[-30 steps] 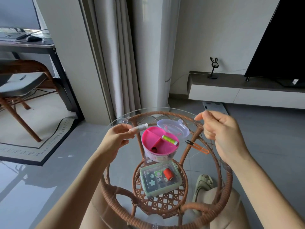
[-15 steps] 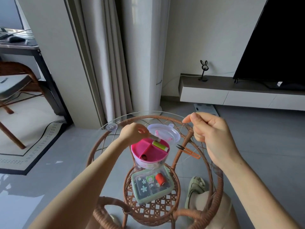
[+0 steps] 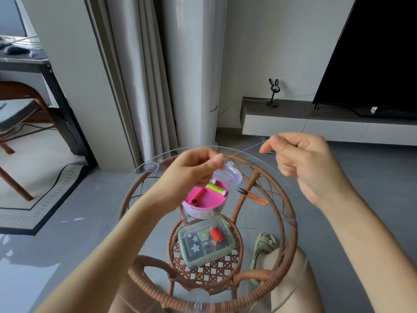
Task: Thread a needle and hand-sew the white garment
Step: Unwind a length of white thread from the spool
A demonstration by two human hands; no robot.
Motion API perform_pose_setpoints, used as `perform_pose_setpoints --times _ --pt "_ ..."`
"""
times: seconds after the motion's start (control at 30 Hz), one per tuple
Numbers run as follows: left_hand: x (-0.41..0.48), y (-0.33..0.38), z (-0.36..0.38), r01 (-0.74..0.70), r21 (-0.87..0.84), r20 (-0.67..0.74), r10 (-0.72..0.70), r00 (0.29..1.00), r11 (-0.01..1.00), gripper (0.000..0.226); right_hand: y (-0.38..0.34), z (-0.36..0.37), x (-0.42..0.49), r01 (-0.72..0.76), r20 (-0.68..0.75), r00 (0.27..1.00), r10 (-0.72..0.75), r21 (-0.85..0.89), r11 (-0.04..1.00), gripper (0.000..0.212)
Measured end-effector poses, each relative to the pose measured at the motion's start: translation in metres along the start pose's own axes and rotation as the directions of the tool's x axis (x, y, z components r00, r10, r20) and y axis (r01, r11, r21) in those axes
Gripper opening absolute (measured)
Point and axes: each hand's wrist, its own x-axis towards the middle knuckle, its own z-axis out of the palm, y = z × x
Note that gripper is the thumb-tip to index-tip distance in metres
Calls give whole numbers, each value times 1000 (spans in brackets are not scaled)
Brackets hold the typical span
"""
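While a fine thread runs taut between our two hands, the head view puts us early in the job, as we judge it. Our left hand pinches one end between thumb and forefinger. Our right hand, at three o'clock of the left, pinches the other end with its remaining fingers curled.

Below them, on the glass-topped rattan table, the open pink sewing box holds a green spool. Orange thread snips lie at three o'clock of the box, and a green case with a red spool lies at six o'clock.

We see neither needle nor white garment. A length of thread is drawn out, but cutting, threading and every stitch seem to remain.
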Motion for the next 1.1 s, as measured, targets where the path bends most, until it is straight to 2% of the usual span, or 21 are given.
perform_pose_setpoints --times 0.1,0.17,0.23,0.3,0.37,0.4,0.43,0.47,0.5,0.53,0.57,0.6,0.63,0.67,0.7,0.73,0.77,0.83,0.87,1.0,1.1 --pt "-25 -4 -20 10 -35 -48 -12 999 999 27 2 -21 -6 -16 -103 995 15 -12 1000 28" --pt "-42 -5 -36 16 -52 -126 -22 992 999 41 9 -37 -7 -43 -214 976 36 -30 999 28" --pt "-56 -3 -48 36 -14 -217 -39 975 999 37 20 -48 -6 -110 -325 942 85 -59 992 27" --pt "-65 -1 -54 89 42 -292 -73 954 995 25 38 -49 -8 -236 -377 913 157 -173 956 27" --pt "-71 2 -52 150 124 -354 -97 930 981 20 58 -41 -17 -372 -280 920 275 -400 838 25" --pt "-73 4 -48 164 194 -359 -86 930 967 19 64 -34 -24 -397 -187 916 355 -556 730 23" --pt "-74 7 -43 171 303 -352 -56 934 937 17 69 -28 -31 -380 -105 886 451 -721 579 29" --pt "-74 9 -38 171 442 -334 -15 942 881 15 70 -24 -37 -311 -66 857 511 -856 413 48" --pt "-73 12 -32 162 576 -300 23 954 801 14 67 -18 -40 -231 -48 870 490 -919 320 66" --pt "-72 16 -23 144 681 -253 46 966 718 13 59 -9 -43 -165 -9 915 404 -921 354 79" --pt "-71 21 -14 107 750 -187 54 981 653 11 46 2 -48 -118 46 951 307 -861 495 88" --pt "-69 27 -3 55 791 -109 51 993 610 9 33 14 -52 -74 124 966 229 -710 700 94" --pt "-67 30 7 5 822 -31 35 999 569 9 24 28 -58 -52 210 963 167 -465 884 96" --pt "-66 33 17 -45 847 39 23 999 529 10 15 42 -65 -70 305 943 135 -215 974 93" --pt "-64 35 23 -80 863 88 8 996 499 11 13 53 -70 -102 383 915 125 -82 991 87" --pt "-62 36 27 -100 871 115 -1 993 481 11 15 62 -73 -89 433 896 101 -47 995 77" --pt "-60 36 27 -95 870 114 -10 993 483 9 19 66 -76 -30 448 892 63 -81 996 61" --pt "-60 36 24 -51 843 70 -15 997 535 12 23 68 -77 80 387 922 -10 -166 983 29" --pt "-61 35 21 -27 830 52 -30 998 558 15 27 66 -77 97 353 935 -24 -192 977 22" --pt "-68 22 14 58 782 49 -155 987 620 16 42 62 -85 134 338 940 -53 -221 966 23" --pt "-70 9 7 162 702 -49 -181 982 693 18 48 55 -88 107 308 951 -34 -222 969 14"
